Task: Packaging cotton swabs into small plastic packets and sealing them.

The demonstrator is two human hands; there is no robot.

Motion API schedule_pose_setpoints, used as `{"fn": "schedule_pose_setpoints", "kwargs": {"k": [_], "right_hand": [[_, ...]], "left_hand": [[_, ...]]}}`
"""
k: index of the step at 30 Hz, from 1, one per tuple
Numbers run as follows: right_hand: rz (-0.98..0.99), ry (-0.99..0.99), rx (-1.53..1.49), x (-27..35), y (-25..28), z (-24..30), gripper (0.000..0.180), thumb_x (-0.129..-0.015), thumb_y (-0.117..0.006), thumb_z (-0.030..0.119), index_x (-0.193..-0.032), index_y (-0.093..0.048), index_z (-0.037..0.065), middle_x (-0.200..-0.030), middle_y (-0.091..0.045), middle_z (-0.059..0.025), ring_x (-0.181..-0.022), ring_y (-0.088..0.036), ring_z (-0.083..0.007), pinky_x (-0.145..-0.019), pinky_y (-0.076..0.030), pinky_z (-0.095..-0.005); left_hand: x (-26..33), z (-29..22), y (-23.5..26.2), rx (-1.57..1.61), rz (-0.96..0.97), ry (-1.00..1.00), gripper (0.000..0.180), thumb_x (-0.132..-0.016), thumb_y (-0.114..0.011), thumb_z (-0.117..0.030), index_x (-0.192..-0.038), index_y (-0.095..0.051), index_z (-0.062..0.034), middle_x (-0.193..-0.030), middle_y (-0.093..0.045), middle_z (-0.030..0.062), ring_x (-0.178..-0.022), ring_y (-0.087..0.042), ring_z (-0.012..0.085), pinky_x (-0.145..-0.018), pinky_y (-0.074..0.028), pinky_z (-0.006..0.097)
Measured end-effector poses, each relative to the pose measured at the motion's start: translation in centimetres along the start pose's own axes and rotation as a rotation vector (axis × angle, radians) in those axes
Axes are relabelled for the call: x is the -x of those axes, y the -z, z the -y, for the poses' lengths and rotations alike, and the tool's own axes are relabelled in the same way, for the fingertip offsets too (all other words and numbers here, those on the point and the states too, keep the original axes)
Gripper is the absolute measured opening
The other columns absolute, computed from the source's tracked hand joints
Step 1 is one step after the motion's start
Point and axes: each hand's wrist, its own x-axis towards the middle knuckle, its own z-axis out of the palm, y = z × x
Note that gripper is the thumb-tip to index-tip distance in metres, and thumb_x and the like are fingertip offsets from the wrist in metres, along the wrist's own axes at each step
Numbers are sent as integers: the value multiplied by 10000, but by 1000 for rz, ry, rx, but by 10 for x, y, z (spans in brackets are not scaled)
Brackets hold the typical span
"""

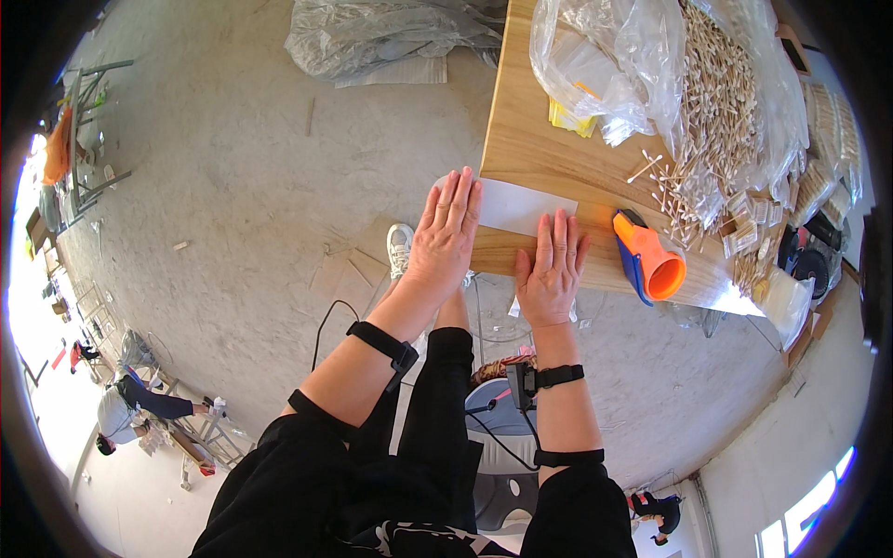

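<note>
A flat white rectangular sheet or sleeve (523, 206) lies across the near left corner of the wooden table. My left hand (448, 234) lies flat over its left end, at the table's edge, with the fingers stretched out. Over the sheet's right end, my right hand (553, 274) rests with fingers extended, the fingertips touching its lower edge. Neither hand grips anything. Just right of my right hand sits an orange and blue plastic tool (648, 258) with a round opening, like a hand-held tape dispenser.
A heap of cotton swabs (718, 93) spreads over the wooden table (526, 121), beside clear plastic bags (609, 56) and small packed bundles (752, 212). A plastic-wrapped pile (386, 37) lies on the floor beyond. Other people work at far left (130, 409) and lower right (659, 513).
</note>
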Motion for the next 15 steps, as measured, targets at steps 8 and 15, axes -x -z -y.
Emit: {"fn": "schedule_pose_setpoints", "kwargs": {"k": [8,15], "right_hand": [[-6,0,-7,0,0,0,606,-879,-588,271,-1414,-403,52,-1495,-360,-160,-1396,-315,-354,-1134,-201,-569],[-11,-7,-23,0,0,-1,611,-877,-594,266,-1413,-400,47,-1493,-360,-166,-1395,-313,-360,-1134,-203,-565]], "left_hand": [[0,0,-1,6,-15,2,660,-888,-479,-17,-1488,-205,-3,-1556,-193,177,-1436,-232,332,-1169,-238,454],[0,-1,-1,-7,-8,-9,648,-889,-477,-25,-1483,-219,4,-1556,-194,177,-1437,-230,330,-1169,-240,450]]}}
